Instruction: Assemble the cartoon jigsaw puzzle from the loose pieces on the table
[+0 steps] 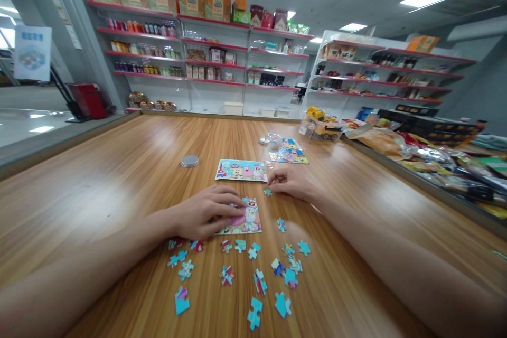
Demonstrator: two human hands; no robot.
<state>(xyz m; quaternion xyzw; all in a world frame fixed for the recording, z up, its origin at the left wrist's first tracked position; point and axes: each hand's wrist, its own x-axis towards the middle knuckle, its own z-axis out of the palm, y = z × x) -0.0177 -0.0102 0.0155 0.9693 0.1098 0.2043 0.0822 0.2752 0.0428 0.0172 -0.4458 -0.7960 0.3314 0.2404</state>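
My left hand [212, 210] lies with spread fingers over a partly joined jigsaw puzzle [252, 216], covering its left side. Pink and white cartoon parts show at the puzzle's right. My right hand [292, 181] is closed in a pinch, with a small light-blue puzzle piece [268, 192] at its thumb and fingertips. Just beyond the hands is a printed cartoon picture card [241, 170]. Loose pieces lie scattered nearer to me, among them a blue piece [181, 301], another blue piece [254, 313] and a small patterned piece [281, 225].
A round metal lid [190, 160] sits left of the card. Behind my right hand are a second puzzle [289, 156] and a clear jar [273, 142]. Farther right stand a plastic box with a yellow toy truck [327, 129] and a bin of packaged goods [447, 163]. Stocked shelves line the back.
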